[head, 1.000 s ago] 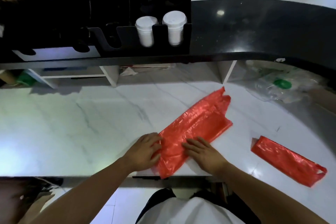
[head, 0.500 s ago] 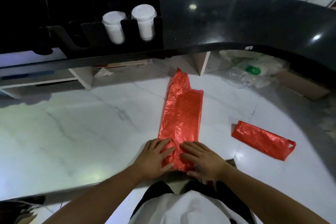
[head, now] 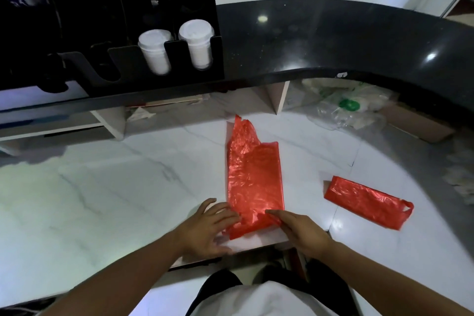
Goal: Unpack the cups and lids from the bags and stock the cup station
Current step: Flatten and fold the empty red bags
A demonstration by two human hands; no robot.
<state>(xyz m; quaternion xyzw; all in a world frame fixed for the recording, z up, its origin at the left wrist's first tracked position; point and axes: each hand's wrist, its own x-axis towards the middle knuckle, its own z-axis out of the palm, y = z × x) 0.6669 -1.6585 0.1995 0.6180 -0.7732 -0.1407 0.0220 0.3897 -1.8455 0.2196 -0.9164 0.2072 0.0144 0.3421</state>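
**Emptied bag being flattened and folded at the counter edge**

While the red bag (head: 254,179) lies flat and lengthwise on the white marble counter (head: 102,200), its near end sits at the counter's front edge, between the person's two hands. It looks empty and pressed thin, with the handle end pointing away toward the black upper ledge (head: 333,41). The left hand (head: 205,228) rests open, fingers spread and touching the bag's near left corner. The right hand (head: 302,231) is also open, fingers extended, with the fingertips on the near right corner where the plastic curls up slightly; neither hand is clenched on anything.

To the right, well apart, a second red bag (head: 366,201) lies already folded. Up on the ledge, the black cup station (head: 154,67) holds two white stacks (head: 177,49) side by side in its right slots; the slots to their left look empty.

Judging from this, unpacking is largely done and the step in hand is tidying the spent bag. The next move likely calls for pinching the near edge and folding it forward evenly.
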